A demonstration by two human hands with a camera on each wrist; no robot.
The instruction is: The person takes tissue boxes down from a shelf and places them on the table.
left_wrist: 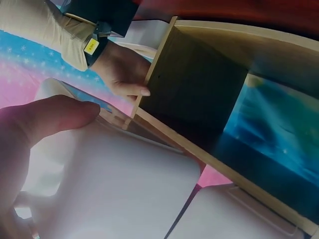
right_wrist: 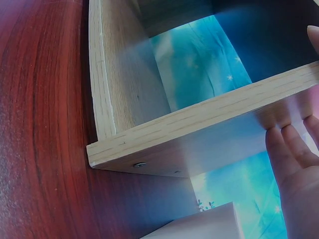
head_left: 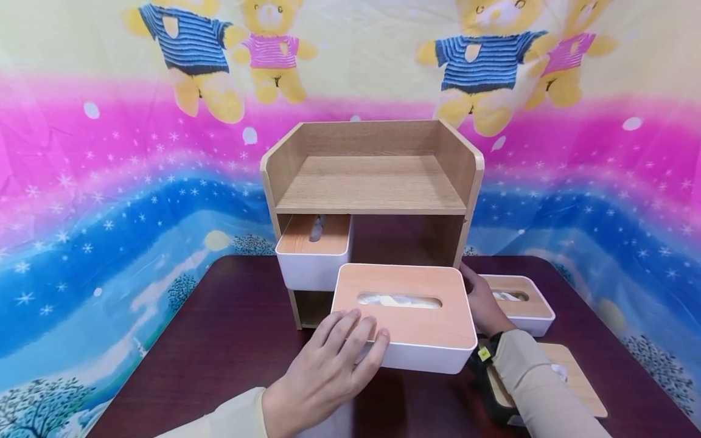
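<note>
My left hand (head_left: pixel 323 371) holds a tissue box (head_left: pixel 405 331) with a white body and light wood lid, in front of the wooden shelf (head_left: pixel 378 182). Its fingers lie over the lid's near left edge. Tissue shows in the lid's slot. In the left wrist view the box's white side (left_wrist: pixel 124 184) fills the lower part. My right hand (head_left: pixel 484 304) grips the shelf's right side panel (right_wrist: pixel 209 109), with fingertips on the outer face and the thumb on the inner side. Another tissue box (head_left: pixel 312 271) sits in the middle level at the left, jutting out.
On the dark red table (head_left: pixel 230 340), a white tissue box (head_left: pixel 531 325) with a wood lid stands right of the shelf. Nearer me is a black one (head_left: pixel 580 380), partly behind my right sleeve. A printed bear curtain (head_left: pixel 109 182) hangs behind.
</note>
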